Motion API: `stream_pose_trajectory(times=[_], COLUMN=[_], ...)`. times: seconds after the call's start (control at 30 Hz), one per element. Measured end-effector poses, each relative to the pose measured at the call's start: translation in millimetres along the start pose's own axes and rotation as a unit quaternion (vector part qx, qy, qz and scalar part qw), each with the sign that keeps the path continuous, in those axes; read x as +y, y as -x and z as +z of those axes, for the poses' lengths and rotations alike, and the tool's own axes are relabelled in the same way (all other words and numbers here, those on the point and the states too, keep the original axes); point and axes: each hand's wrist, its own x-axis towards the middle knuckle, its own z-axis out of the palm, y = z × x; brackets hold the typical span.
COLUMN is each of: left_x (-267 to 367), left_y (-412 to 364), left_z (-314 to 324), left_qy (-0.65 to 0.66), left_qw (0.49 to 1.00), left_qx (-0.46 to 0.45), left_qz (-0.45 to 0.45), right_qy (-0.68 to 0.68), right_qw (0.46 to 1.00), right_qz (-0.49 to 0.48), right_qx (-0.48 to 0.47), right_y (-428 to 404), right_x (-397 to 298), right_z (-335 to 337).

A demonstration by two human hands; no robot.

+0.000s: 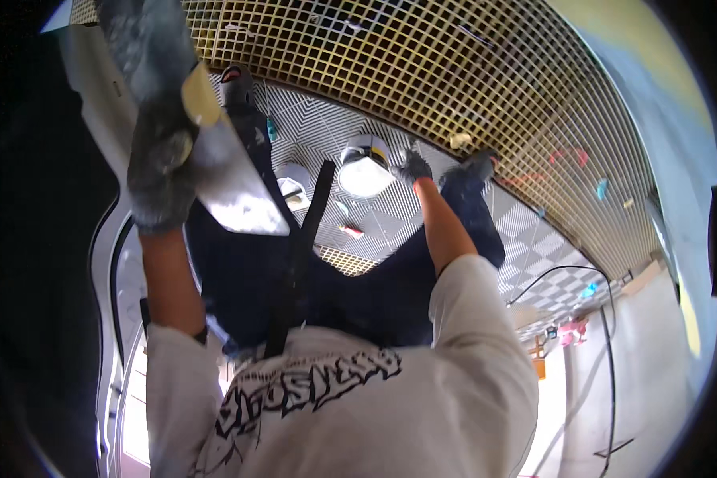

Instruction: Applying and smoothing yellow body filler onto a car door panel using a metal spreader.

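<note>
My left hand (pixel 161 161), in a dark grey work glove, is raised at the upper left beside a dark vehicle panel (pixel 42 197). It grips a flat, shiny sheet-like piece (pixel 239 173) with a tan part (pixel 201 95) at its upper end; the exact kind is unclear. A blurred grey form (pixel 149 48) lies just above that hand. Lower and farther right, my right hand (pixel 415 168), also gloved, is beside a white bucket (pixel 364 173). Its fingers look apart and I see nothing in them; whether they touch the bucket is unclear.
A smaller white container (pixel 293 185) and a red-and-white item (pixel 351 231) lie on grey ribbed floor tiles (pixel 388 218). Tan floor grating (pixel 394 66) spans the top. A dark strap (pixel 313 227) hangs before my legs. A black hose (pixel 609 358) curves at right.
</note>
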Motion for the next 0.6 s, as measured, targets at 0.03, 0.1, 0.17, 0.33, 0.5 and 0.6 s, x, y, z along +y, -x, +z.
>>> stream_pose_trajectory(times=[0.03, 0.1, 0.17, 0.33, 0.5, 0.6], left_x=[-18.2, -36.0, -56.2, -67.8, -49.0, -7.0], left_y=[-2.9, -0.7, -12.8, -34.0, -24.8, 2.3], left_z=[-14.8, -22.8, -30.3, -26.1, -28.5, 1.3], left_qy=[0.034, -0.020, -0.024, -0.037, 0.016, 0.050], left_qw=[0.999, 0.995, 0.993, 0.991, 0.989, 0.991], left_qx=[0.026, 0.072, 0.080, 0.083, 0.079, 0.062], left_qz=[-0.023, -0.071, -0.083, -0.097, -0.125, -0.106], right_qy=[0.014, 0.048, 0.040, -0.005, 0.010, -0.045], right_qw=[1.000, 0.998, 0.995, 0.988, 0.980, 0.964], right_qz=[0.002, -0.042, -0.086, -0.140, -0.010, 0.003], right_qx=[-0.005, 0.022, 0.016, 0.070, 0.201, 0.263], right_y=[-0.8, -1.4, -7.8, -4.8, 42.4, 100.8], right_x=[-4.7, -17.0, -35.7, -21.4, -40.5, -107.4], right_z=[3.6, 20.2, 23.3, 24.8, -24.8, -131.7])
